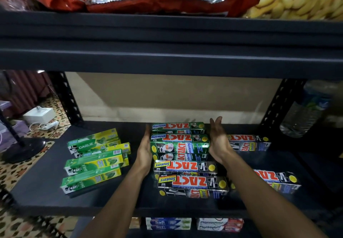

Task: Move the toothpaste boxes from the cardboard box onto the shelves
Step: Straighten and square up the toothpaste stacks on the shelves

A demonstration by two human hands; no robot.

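Forearms [115, 204] reach from bottom edge onto dark shelf [46, 187]. L hand [145, 152] flat, fingers straight, against left end of green ZACT Whitening boxes [180, 145]; R hand [218, 141] palm spread, fingers straight, at their right end. Black ZACT Smokers boxes [191, 182] lie just in front; Darlie boxes [94, 156] well apart, to left.

On the dark shelf [46, 182], the left hand [144, 152] and right hand [218, 141] lie flat on each side of the green Zact boxes [180, 144], maybe touching them, with black Zact boxes [191, 180] just in front and Darlie boxes [94, 156] to the left.
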